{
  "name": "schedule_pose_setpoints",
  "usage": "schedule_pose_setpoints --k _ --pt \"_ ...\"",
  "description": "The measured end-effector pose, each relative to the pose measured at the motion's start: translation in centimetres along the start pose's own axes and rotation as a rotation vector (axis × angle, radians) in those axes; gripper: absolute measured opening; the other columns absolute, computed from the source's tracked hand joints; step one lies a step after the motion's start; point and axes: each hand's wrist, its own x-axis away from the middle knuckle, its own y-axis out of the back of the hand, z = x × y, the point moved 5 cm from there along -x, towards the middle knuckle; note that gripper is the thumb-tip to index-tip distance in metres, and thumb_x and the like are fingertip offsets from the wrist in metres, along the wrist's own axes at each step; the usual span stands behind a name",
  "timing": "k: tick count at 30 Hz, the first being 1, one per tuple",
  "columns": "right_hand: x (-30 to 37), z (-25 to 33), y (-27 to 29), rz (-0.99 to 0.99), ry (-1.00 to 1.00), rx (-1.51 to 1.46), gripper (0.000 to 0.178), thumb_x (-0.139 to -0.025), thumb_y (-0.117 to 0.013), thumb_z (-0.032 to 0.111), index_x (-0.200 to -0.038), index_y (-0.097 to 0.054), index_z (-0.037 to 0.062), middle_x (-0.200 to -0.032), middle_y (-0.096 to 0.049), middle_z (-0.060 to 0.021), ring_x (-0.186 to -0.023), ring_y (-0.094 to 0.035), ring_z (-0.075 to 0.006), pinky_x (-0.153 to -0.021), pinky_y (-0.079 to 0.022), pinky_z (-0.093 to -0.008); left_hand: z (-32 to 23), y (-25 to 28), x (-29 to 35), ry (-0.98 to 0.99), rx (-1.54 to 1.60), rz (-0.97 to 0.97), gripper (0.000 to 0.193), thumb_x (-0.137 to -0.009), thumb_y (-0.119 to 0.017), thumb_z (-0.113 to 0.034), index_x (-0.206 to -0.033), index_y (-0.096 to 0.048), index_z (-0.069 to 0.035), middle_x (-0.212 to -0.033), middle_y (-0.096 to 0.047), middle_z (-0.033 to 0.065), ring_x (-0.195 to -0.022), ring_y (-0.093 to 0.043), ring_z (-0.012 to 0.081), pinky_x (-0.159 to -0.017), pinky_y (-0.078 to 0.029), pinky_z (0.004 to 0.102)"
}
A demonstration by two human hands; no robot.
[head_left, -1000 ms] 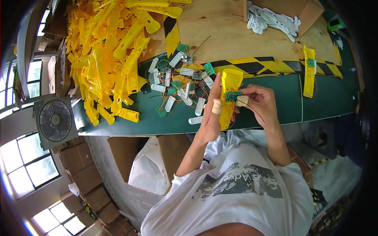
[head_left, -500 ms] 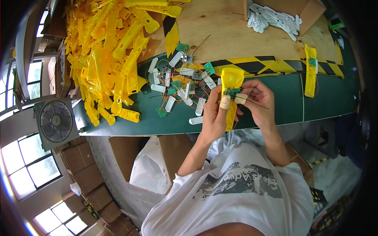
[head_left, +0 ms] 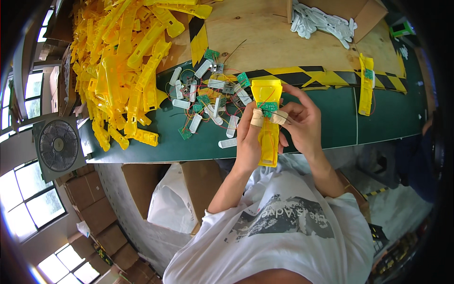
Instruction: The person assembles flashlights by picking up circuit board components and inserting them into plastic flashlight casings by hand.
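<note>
My left hand [head_left: 249,137] grips a long yellow plastic housing [head_left: 267,120] from its left side, thumb taped. My right hand [head_left: 301,122] holds the same housing from the right and presses a small green circuit board [head_left: 267,108] with thin red wires into its upper part, a taped finger on it. The housing is held upright over the green bench top [head_left: 331,118], near its front edge.
A big heap of yellow housings [head_left: 123,61] lies at the left. Loose green boards, white tube parts and wires [head_left: 208,99] sit just left of my hands. One assembled yellow piece [head_left: 365,83] lies at the right. White parts [head_left: 321,21] fill a cardboard box. A fan [head_left: 57,146] stands below left.
Both hands have turned the yellow housing more upright and brought it slightly closer. The fingers of my right hand have shifted on the green board.
</note>
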Motion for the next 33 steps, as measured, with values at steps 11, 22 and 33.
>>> schedule_pose_setpoints --k 11,22,33 --pt "0.3 0.3 -0.5 0.013 -0.071 -0.015 0.051 -0.090 -0.069 0.004 -0.136 -0.049 -0.0047 -0.097 -0.073 -0.0110 -0.062 -0.062 -0.0071 -0.048 -0.045 -0.0204 -0.7 -0.4 0.4 -0.124 0.008 -0.034 0.036 -0.106 -0.037 -0.026 -0.132 -0.041 0.000 -0.113 -0.060 0.0158 -0.064 -0.065 0.0185 -0.052 -0.055 0.0288" --pt "0.1 -0.4 0.4 0.055 -0.046 -0.119 0.057 -0.090 -0.067 0.002 -0.141 -0.042 -0.0066 -0.106 -0.072 -0.0147 -0.082 -0.066 -0.0095 -0.057 -0.050 -0.0188 -0.5 -0.4 0.2 -0.087 -0.099 -0.019 0.035 -0.107 -0.034 -0.026 -0.130 -0.039 -0.001 -0.100 -0.062 0.0152 -0.062 -0.065 0.0188 -0.050 -0.054 0.0281" --pt "0.7 -0.2 0.4 0.013 -0.071 -0.146 0.067 -0.091 -0.065 -0.002 -0.149 -0.032 -0.0013 -0.109 -0.071 -0.0168 -0.089 -0.067 -0.0109 -0.069 -0.053 -0.0211 -0.3 -0.6 0.2 -0.050 -0.122 -0.017 0.039 -0.106 -0.033 -0.019 -0.143 -0.029 -0.007 -0.106 -0.059 0.0163 -0.060 -0.063 0.0186 -0.048 -0.054 0.0285"
